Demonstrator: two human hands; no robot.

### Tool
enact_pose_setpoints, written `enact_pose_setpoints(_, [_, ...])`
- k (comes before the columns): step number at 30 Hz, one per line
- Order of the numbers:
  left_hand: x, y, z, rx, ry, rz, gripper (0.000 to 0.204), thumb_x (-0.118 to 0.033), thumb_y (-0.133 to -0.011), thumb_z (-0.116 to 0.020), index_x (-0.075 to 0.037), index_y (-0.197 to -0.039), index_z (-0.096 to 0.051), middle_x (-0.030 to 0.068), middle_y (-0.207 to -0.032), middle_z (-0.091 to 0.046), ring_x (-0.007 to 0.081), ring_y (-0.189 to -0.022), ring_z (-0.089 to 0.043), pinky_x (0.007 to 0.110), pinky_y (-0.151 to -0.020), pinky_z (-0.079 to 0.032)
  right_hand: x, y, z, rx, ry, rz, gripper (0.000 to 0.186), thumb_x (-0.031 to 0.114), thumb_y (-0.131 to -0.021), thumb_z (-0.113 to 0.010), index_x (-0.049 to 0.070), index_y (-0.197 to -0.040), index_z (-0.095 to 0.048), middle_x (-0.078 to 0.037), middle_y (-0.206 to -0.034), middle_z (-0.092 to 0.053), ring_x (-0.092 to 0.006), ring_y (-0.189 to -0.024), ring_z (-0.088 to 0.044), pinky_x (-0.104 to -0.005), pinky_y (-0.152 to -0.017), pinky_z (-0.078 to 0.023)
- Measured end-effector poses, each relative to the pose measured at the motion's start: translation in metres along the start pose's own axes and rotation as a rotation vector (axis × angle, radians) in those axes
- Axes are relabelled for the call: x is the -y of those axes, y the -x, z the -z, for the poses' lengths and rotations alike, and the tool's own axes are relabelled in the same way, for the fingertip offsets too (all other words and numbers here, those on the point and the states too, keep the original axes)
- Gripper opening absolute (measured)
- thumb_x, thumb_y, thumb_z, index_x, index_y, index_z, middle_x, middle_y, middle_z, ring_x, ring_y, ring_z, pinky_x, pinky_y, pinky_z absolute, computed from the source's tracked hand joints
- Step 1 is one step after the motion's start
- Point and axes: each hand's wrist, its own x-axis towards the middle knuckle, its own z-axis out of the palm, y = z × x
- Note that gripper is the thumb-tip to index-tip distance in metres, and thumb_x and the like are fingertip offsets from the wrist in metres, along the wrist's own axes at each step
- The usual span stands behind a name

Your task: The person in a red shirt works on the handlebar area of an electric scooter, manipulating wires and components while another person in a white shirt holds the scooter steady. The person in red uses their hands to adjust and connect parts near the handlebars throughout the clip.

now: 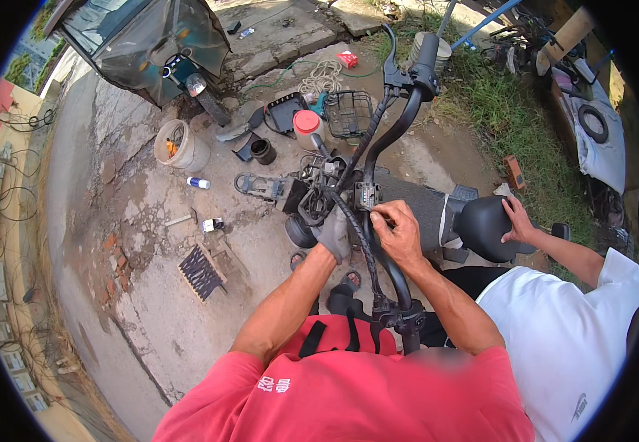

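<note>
An electric scooter with its front parts stripped away stands before me, its black handlebar (pixel 392 140) running across my view. My left hand (pixel 336 236), in a grey glove, reaches in at the exposed wiring (pixel 319 177) of the front end; its fingertips are hidden behind a wrapped cable (pixel 356 227). Bare and curled, my right hand (pixel 399 232) rests by the handlebar clamp (pixel 366 194), thumb and forefinger pinched together. Whatever lies between those fingers is too small to make out. To the right, a co-worker's hand (pixel 517 221) lies spread on the black seat (pixel 484 228).
On the ground are a white bucket (pixel 182 147), a red-lidded jar (pixel 307 124), a black wire basket (pixel 349 114), a hammer (pixel 180 218), a small box (pixel 213 225) and a dark slatted grate (pixel 202 271). A covered three-wheeler (pixel 150 51) stands far left. Grass (pixel 492 132) borders the right.
</note>
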Motion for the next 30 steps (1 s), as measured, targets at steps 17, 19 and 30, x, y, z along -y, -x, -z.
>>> enact_pose_setpoints(17, [-0.046, 0.255, 0.35, -1.055, -0.573, 0.433, 0.068, -0.063, -0.105, -0.047, -0.006, -0.142, -0.052, 0.0179, -0.124, -0.073, 0.0315, -0.103, -0.074, 0.053, -0.094, -0.055, 0.007, -0.015, 0.007, 0.221, -0.275, -0.381, 0.025, 0.019, -0.099, -0.07, -0.004, -0.109, -0.07, -0.011, -0.089, -0.073, -0.0137, -0.08, -0.065, -0.0338, -0.074, -0.052])
enact_pose_setpoints(19, [-0.037, 0.285, 0.36, -1.025, -0.677, 0.449, 0.066, -0.062, -0.105, -0.047, -0.007, -0.14, -0.053, 0.0173, -0.123, -0.074, 0.0316, -0.102, -0.074, 0.052, -0.092, -0.055, 0.014, -0.021, 0.008, 0.252, -0.169, -0.369, 0.029, 0.025, -0.099, -0.07, -0.003, -0.101, -0.069, -0.008, -0.079, -0.069, -0.0126, -0.073, -0.06, -0.0346, -0.066, -0.049])
enact_pose_setpoints(30, [-0.003, 0.291, 0.298, -0.782, -0.669, 0.355, 0.051, -0.051, -0.108, -0.049, -0.008, -0.135, -0.058, 0.0177, -0.116, -0.077, 0.0301, -0.096, -0.076, 0.046, -0.083, -0.058, 0.01, -0.023, -0.011, 0.056, -0.007, -0.178, 0.035, 0.03, -0.093, -0.074, -0.001, -0.08, -0.065, -0.01, -0.067, -0.062, -0.0201, -0.06, -0.057, -0.0394, -0.059, -0.046])
